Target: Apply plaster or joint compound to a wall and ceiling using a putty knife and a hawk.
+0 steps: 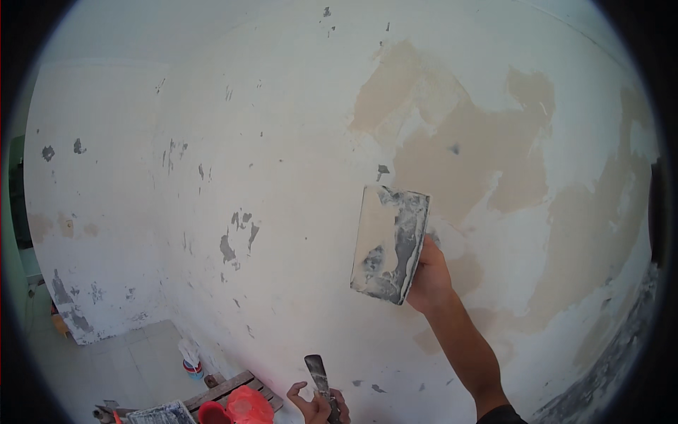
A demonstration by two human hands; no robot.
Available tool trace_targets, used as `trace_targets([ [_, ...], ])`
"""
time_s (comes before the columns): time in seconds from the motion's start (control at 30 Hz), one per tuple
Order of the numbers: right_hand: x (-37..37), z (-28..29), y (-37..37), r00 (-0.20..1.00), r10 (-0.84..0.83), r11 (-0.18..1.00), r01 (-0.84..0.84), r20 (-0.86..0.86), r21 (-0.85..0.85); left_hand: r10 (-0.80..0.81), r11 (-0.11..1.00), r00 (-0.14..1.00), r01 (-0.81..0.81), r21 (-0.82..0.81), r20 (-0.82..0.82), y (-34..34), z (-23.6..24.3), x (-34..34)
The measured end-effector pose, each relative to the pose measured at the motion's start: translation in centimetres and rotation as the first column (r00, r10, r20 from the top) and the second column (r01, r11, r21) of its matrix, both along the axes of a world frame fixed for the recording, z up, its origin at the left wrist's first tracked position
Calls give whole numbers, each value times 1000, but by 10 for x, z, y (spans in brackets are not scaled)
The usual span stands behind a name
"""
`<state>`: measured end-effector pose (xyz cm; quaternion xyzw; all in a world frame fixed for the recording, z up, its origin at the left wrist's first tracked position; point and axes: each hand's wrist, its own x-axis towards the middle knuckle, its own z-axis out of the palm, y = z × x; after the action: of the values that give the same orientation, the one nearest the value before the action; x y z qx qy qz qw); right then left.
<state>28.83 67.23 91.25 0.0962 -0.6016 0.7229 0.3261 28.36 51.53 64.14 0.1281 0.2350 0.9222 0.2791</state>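
Observation:
My right hand grips a rectangular plastering trowel in front of the wall. Its flat face is turned into view, with cream plaster on the left part and grey smears along the right. The fingers behind the plate and the trowel's handle are hidden. Low in the middle, my left hand is closed round a putty knife, dark and plaster-smeared, pointing upward; one finger curls away from it. Damp beige plaster patches cover the white wall to the right, beside and above the trowel.
Grey chipped spots mark the wall. At lower left, a slatted wooden bench carries a red plastic bag, a red container and a plaster-smeared tray. A small tub stands on the tiled floor near the corner.

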Motion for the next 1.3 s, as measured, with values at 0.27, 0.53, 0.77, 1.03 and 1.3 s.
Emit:
trace_targets([
  [0.27,107,-186,17,980,-126,903,49,-153,-427,-334,939,850,337,-66,-407,-32,44,24],
  [0.53,125,-231,18,984,-169,794,105,-51,-599,-421,823,710,37,-568,-564,-44,26,27],
  [0.77,131,-259,9,993,-104,793,54,-47,-607,-455,776,757,79,-626,-469,-48,35,30],
  [1.03,145,-297,-5,996,-91,744,65,-5,-665,-632,624,660,123,-771,-406,-53,34,20],
  [1.3,150,-285,-53,990,-119,827,139,72,-545,-572,683,648,36,-730,-503,-55,37,27],
])
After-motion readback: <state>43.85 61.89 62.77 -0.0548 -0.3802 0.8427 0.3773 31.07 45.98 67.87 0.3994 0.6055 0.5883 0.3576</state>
